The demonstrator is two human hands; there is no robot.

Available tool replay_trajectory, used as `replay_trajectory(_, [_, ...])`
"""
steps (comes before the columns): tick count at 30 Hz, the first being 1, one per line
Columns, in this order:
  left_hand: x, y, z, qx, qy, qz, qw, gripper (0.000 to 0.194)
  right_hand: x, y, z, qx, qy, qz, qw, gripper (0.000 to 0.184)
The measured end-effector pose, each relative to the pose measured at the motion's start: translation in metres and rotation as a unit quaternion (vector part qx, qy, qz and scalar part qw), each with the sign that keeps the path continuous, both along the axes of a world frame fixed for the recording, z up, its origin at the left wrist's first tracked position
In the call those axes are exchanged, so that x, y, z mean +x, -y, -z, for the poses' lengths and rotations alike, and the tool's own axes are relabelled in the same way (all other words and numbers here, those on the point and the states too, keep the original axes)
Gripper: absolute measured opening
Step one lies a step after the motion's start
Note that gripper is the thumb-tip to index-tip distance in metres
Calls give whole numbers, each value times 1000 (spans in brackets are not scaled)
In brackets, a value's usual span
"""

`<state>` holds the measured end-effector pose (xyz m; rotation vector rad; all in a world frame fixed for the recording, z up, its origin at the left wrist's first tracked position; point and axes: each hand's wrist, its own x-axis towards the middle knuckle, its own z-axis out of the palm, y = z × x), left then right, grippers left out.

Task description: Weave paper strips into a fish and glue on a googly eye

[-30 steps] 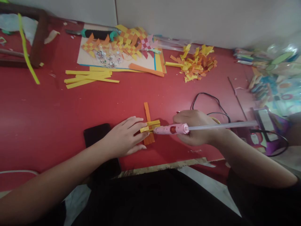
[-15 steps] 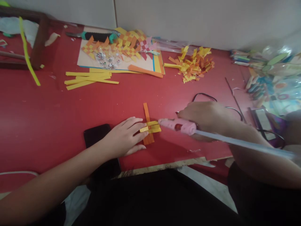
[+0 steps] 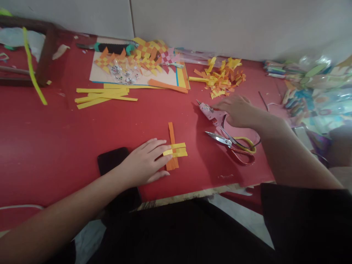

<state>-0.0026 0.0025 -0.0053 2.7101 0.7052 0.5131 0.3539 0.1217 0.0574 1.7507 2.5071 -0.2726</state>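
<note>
My left hand (image 3: 147, 161) lies with fingers spread over the left ends of crossed paper strips, pressing them to the table. Two yellow strips (image 3: 180, 149) run across orange strips (image 3: 173, 161), one of which reaches farther up than the others. At the right, a pink glue gun (image 3: 210, 113) points its metal tip to the upper left. Close against the gun, my right hand (image 3: 238, 112) has its fingers stretched out, partly over it. Scissors (image 3: 224, 140) with one yellow and one red handle loop lie just below the gun.
A black phone (image 3: 114, 161) lies partly under my left forearm. Yellow strips (image 3: 101, 96) and woven paper pieces (image 3: 151, 51) are farther back, beside a pile of paper scraps (image 3: 222, 79). Plastic-wrapped supplies (image 3: 327, 95) crowd the right side. A brown frame (image 3: 48, 51) stands at far left.
My right hand has moved up and back with the glue gun from beside the strips, and its fingers have loosened. The scissors are uncovered. My left hand stays put.
</note>
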Motion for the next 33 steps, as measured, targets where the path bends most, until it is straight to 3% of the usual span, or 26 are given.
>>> replay_trajectory(3, [0,0,-1,5,-8,-1,1000,42,-23,14,-3,-10,-4,-64,998,38])
replay_trajectory(6, [1,0,-2,11,-15,-2,1000,41,-59,32,3,30,-73,-93,993,27])
replay_trajectory(10, [1,-1,-4,7,-21,-2,1000,39,-103,51,28,41,-159,-82,983,19])
replay_trajectory(14, [1,-2,-5,3,-31,-2,1000,42,-127,69,51,72,-162,-40,983,24])
replay_trajectory(17, [1,-1,-5,5,-26,-2,1000,41,-134,77,58,79,-164,-15,983,24])
replay_trajectory(21, [2,-2,-5,12,-22,-2,1000,38,-135,81,54,61,-229,-17,971,18])
replay_trajectory(26, [1,-2,-5,23,-33,-1,999,41,-127,92,46,57,-307,-74,947,14])
replay_trajectory(29, [2,-1,-4,23,-32,0,999,41,-118,104,50,116,-291,-126,941,4])
replay_trajectory(33, [3,-1,-3,23,-23,-1,999,42,-110,118,58,195,-272,-235,913,14])
